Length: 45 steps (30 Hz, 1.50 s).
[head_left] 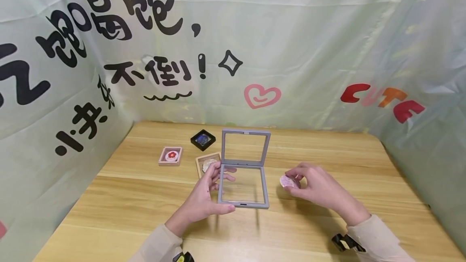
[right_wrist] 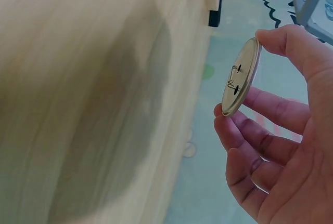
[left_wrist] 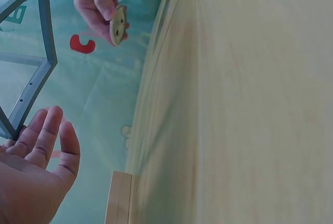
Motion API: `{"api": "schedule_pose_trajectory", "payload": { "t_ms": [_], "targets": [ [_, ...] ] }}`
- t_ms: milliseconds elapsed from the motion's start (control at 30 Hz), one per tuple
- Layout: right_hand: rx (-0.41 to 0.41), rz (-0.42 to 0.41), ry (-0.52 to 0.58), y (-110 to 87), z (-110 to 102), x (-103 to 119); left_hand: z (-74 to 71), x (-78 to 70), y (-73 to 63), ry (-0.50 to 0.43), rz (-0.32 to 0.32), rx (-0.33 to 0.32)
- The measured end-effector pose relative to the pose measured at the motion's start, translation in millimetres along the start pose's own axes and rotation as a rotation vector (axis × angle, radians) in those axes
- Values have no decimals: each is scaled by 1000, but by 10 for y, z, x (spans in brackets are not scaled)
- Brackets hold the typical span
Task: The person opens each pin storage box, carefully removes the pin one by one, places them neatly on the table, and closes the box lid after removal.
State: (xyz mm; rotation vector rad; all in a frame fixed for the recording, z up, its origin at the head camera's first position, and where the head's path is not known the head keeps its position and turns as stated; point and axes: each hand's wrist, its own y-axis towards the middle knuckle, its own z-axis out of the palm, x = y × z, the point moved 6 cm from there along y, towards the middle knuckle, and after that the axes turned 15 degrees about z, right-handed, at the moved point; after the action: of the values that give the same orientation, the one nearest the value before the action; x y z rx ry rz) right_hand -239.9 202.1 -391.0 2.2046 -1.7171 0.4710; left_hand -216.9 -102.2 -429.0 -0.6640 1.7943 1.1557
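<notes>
1 badge (head_left: 287, 181) in R hand (head_left: 316, 184) | hd: pink front (head_left: 287, 181) | R-wrist: wire pin (right_wrist: 232, 78)

Your head view looks forward and down on the table (head_left: 138, 201), your left hand (head_left: 204, 197) and right hand (head_left: 314, 183), toward the curtain (head_left: 309, 43). Your wrist views look from close in, tipped sideways, with table on the right of the left one and left of the right one; both share the badge (right_wrist: 241, 78) and part of the frame (head_left: 243, 165).
</notes>
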Motion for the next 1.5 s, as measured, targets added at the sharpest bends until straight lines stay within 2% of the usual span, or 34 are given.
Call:
{"api": "schedule_pose_trajectory", "payload": {
  "t_ms": [167,333,500,733,1500],
  "targets": [
    [29,29,5,5,60,-94,26,9,11,-3,-7,2],
    [56,60,-3,1,93,-173,44,9,19,-5,20,9],
    [60,72,-6,27,129,-219,25,-19,15,2,47,2],
    [80,71,-36,56,246,-232,-17,-33,-11,12,51,-6],
    [40,68,-127,31,321,-167,6,-3,36,-5,51,12]
  ]
}}
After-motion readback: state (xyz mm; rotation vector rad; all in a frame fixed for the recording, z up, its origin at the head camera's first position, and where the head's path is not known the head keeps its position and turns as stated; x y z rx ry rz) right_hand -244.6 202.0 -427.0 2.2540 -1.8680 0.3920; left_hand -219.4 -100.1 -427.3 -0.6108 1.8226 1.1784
